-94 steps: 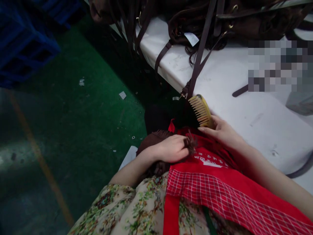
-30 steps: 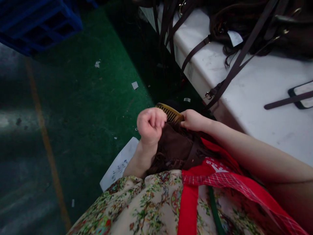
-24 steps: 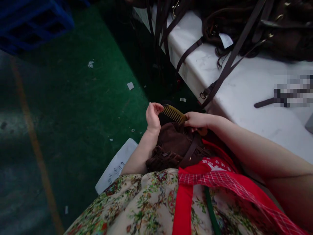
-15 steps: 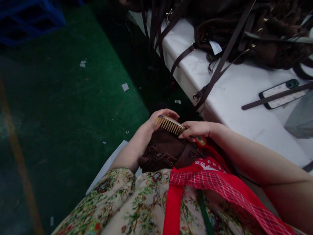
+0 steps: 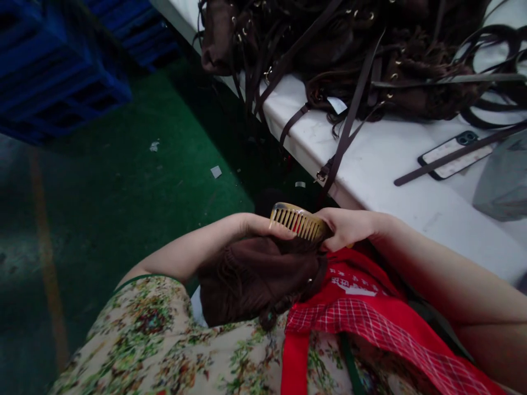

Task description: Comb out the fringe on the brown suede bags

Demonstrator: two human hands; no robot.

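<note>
One wide-toothed, yellow-brown comb [image 5: 300, 220] in right hand [image 5: 349, 226], soft dark-brown bag [image 5: 255, 280] against the body

Bare right hand closed around the comb's handle. Comb lies over the bag's upper edge, teeth toward the wearer. Bare left hand [image 5: 263, 224] bent at the wrist at the bag's upper edge, just behind the comb's toothed end; fingers mostly hidden, cannot tell if they grasp the bag.

Bag rests beside a red apron [image 5: 370, 315] with white print and checked band, worn over a floral top [image 5: 135, 329]. White table [image 5: 411, 230] at right: heap of dark-brown bags [image 5: 325, 44] with straps hanging over the edge, patterned phone [image 5: 448, 150] under a flat dark strap [image 5: 420, 174], greyish plastic bag [image 5: 500, 184] near it. Blue slatted pallets [image 5: 61, 82] stand on green floor [image 5: 177, 131], upper left.
</note>
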